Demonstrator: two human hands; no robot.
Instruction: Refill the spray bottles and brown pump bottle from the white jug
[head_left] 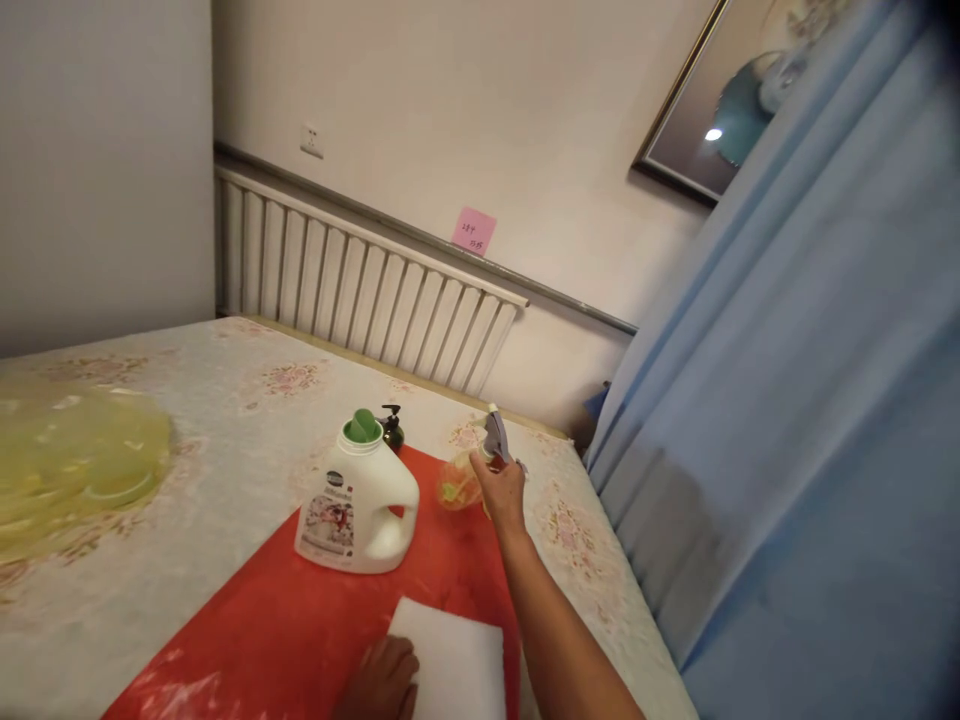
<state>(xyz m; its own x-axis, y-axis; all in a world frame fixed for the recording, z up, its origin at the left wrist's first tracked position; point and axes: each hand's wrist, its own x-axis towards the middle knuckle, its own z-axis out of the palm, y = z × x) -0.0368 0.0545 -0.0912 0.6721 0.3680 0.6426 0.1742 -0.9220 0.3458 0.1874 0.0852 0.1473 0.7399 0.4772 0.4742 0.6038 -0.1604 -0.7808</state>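
My right hand reaches forward, its fingers closed around the neck of a spray bottle with a clear body and a grey trigger head. The spray bottle is at the far right edge of a red sheet. Near the bottom, my left hand lies with its fingers over the left edge of a white paper sheet. A white detergent jug with a green cap stands upright between the hands and to the left. Behind the jug, a dark pump bottle is partly hidden.
A flowered cloth covers the table. On the left lies a yellowish translucent plastic item. A radiator runs along the wall behind, below a pink note. The blue curtain hangs along the right edge.
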